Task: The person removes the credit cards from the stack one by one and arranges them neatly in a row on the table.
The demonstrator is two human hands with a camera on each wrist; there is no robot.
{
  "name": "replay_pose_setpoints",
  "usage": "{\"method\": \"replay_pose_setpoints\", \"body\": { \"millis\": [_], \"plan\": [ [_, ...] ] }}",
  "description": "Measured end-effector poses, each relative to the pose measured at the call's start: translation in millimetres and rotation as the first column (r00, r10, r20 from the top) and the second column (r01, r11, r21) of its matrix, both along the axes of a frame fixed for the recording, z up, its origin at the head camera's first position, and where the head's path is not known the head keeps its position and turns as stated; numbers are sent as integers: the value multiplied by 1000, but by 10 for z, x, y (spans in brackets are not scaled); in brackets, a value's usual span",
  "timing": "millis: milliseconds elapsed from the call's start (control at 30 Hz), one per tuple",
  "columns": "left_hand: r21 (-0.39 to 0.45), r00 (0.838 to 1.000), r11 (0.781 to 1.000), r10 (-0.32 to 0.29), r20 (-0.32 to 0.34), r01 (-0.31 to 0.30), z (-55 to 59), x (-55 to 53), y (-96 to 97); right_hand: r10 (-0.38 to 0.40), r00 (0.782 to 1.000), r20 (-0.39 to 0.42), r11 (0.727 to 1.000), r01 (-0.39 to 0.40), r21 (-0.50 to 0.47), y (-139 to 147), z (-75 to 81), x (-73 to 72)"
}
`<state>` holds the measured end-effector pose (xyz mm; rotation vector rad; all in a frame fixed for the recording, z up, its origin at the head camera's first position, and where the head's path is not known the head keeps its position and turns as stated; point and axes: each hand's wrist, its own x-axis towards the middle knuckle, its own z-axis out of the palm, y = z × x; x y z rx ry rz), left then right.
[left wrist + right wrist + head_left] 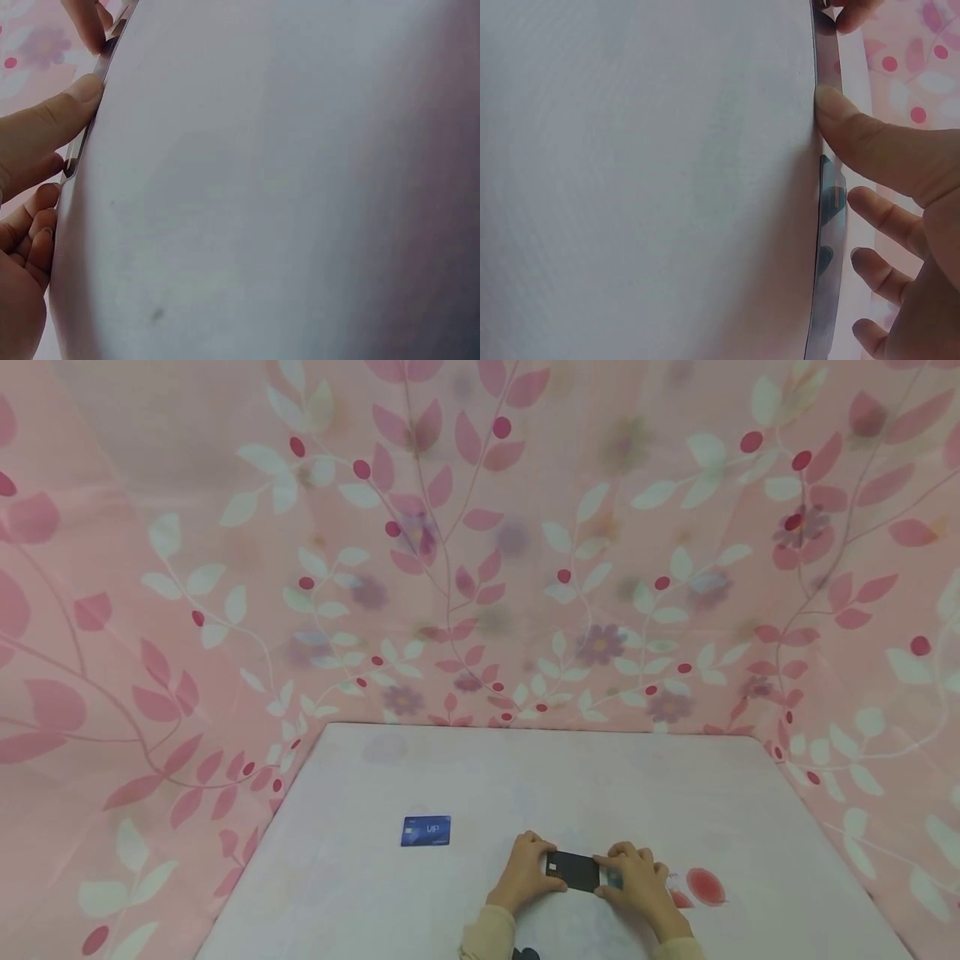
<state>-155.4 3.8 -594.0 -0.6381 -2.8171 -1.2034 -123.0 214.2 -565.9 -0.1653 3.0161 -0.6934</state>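
A black card (574,871) with a pale chip lies near the front of the white table, seen almost edge-on in both wrist views. My left hand (523,875) pinches its left end between thumb and forefinger. The right hand (639,885) has thumb and forefinger at the card's right corners; its other fingers (885,217) spread apart. Partly hidden beneath the right hand is a card with teal patches (614,878). Just right of that hand lies a flat red-and-white piece (679,893) beside a red oval (706,887).
A blue VIP card (425,831) lies flat on the white table (525,768), left of the hands. Pink floral fabric (480,568) rises behind the table and along both sides. A small dark object (527,953) shows at the bottom edge.
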Motion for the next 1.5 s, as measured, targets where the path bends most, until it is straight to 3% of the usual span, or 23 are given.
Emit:
{"method": "replay_pose_setpoints", "body": {
  "millis": [267, 533, 800, 900, 1100, 1267, 1500],
  "plan": [
    [10, 1000, 1000, -21, 23, 21, 2, 1, -43, -7, 1000, 17, 1000, 7, -12, -5, -23, -22],
    [-11, 998, 1000, -10, 58, 11, 19, 18, -72, 34, 999, 2, 999, -34, -39, -14, -4, -16],
    [12, 995, 999, 32, 91, -33, 180, 28, -163, 59, 997, -56, 998, -59, -13, -56, 61, -52],
    [24, 996, 1000, 16, 85, -18, 258, -7, -241, 52, 996, -69, 997, -55, -46, -101, 141, -71],
    [32, 994, 999, -32, 102, 29, 364, -113, -466, 24, 1000, -1, 995, -24, -92, -218, 279, -70],
    [17, 994, 999, -34, 106, 32, 411, -169, -692, 14, 999, 41, 994, -9, -107, -315, 321, -88],
    [24, 995, 1000, -11, 98, 8, 431, -181, -1001, 56, 998, 32, 991, -52, -123, -465, 331, -153]
  ]
}}
